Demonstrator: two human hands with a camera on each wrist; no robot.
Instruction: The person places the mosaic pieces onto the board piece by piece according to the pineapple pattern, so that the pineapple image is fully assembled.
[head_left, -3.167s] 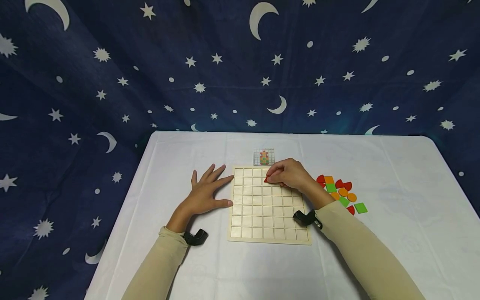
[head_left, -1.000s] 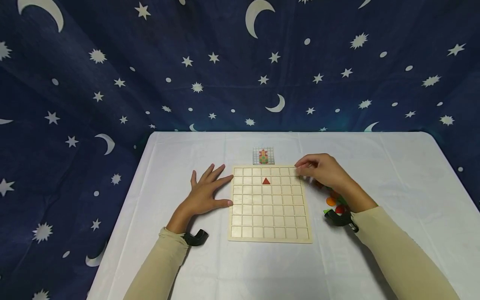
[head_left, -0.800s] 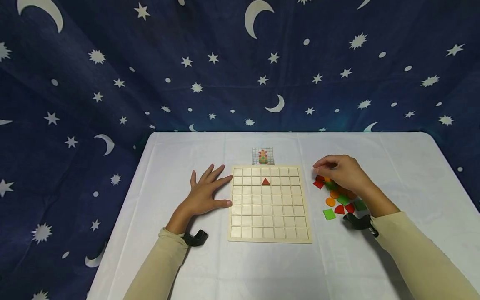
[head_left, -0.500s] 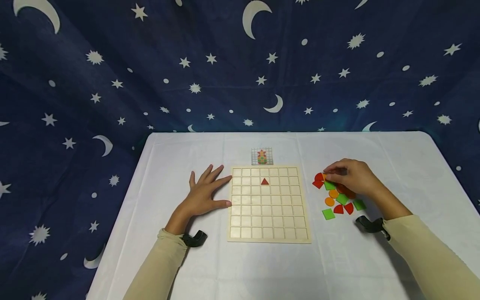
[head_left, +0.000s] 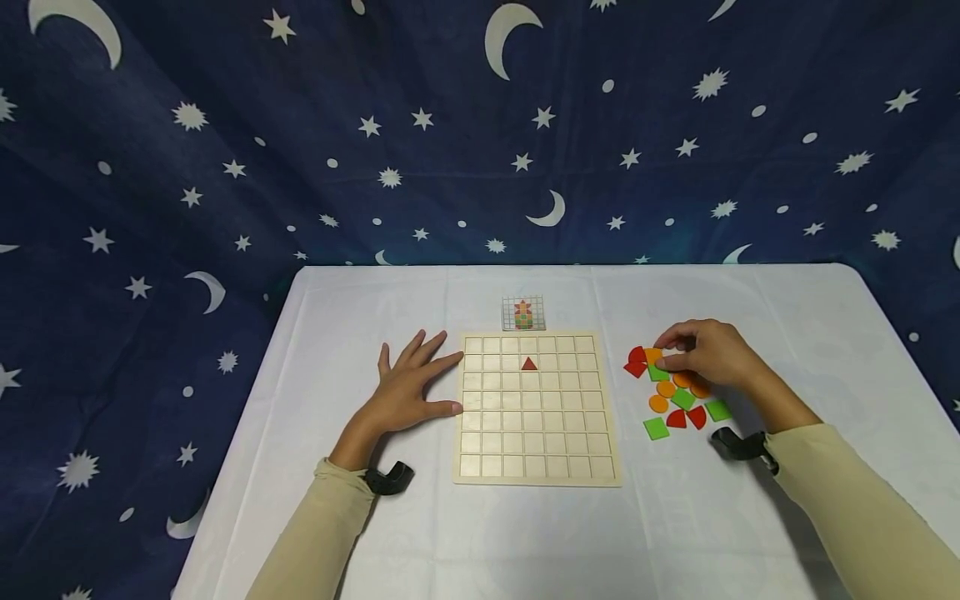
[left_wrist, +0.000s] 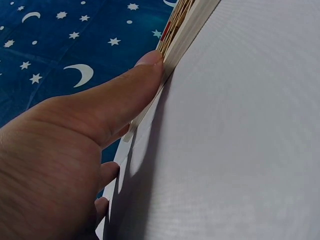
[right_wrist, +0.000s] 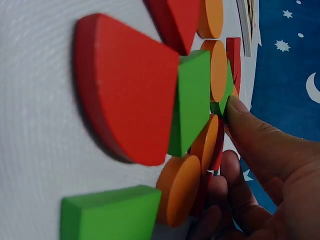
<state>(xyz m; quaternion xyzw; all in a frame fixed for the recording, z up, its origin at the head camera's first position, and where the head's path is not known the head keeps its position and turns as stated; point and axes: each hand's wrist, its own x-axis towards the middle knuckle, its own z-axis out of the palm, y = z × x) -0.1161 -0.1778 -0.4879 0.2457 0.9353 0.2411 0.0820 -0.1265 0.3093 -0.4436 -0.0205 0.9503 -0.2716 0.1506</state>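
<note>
My left hand (head_left: 408, 387) lies on the cloth with fingers spread, its index fingertip and thumb touching the left edge of a wooden grid board (head_left: 491, 485). In the left wrist view, the thumb (left_wrist: 120, 102) presses against the board's side. A single red triangle (head_left: 529, 364) sits in a cell near the board's top. My right hand (head_left: 708, 354) is at the pile of flat pieces, thumb and index finger pinching an orange square (head_left: 653, 356) at its edges. That square partly overlaps a green square (head_left: 658, 373). The right wrist view hides most of the orange square behind the thumb.
Orange discs (head_left: 658, 404), red quarter-circles (head_left: 697, 417) and green squares (head_left: 656, 429) lie right of the board. A small pattern card (head_left: 523, 313) lies behind it. A white cloth (head_left: 525, 542) covers the table; a dark star-printed curtain (head_left: 450, 200) hangs behind.
My right hand has let go of the red triangle on the board and moved right to the loose pieces, where it takes hold of the orange square. My left hand has stayed in place.
</note>
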